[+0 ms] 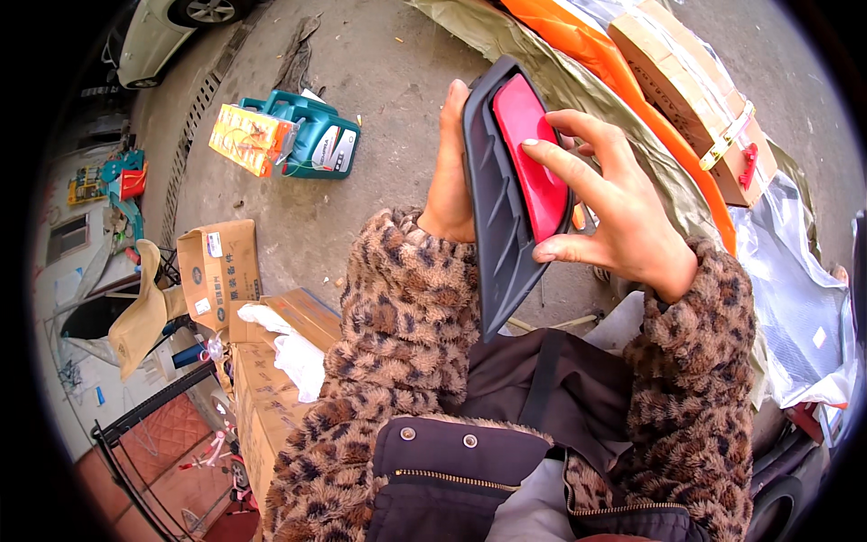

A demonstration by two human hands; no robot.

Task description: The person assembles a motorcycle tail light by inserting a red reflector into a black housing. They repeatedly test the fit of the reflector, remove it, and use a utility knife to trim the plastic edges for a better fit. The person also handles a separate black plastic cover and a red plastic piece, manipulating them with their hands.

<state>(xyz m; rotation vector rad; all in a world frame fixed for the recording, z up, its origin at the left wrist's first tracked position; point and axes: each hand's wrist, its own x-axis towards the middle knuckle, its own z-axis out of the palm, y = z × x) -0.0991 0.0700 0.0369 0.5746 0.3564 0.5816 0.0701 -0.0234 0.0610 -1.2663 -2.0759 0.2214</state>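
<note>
The head view looked down from the wearer's own head, upright, over the dark garment (442,452) at six o'clock and out across the ground (388,72) toward twelve. Near the lens were the left hand (447,190) at twelve o'clock, the right hand (628,203) at two and the dark panel (508,262) between them; the spotted sleeves (388,316) came in from seven and four. The car (158,41) at ten and the long carton (673,81) at two stood farther off. Fisheye bending grew outward, and at nine o'clock the edge was perhaps too squeezed to read reliably
</note>
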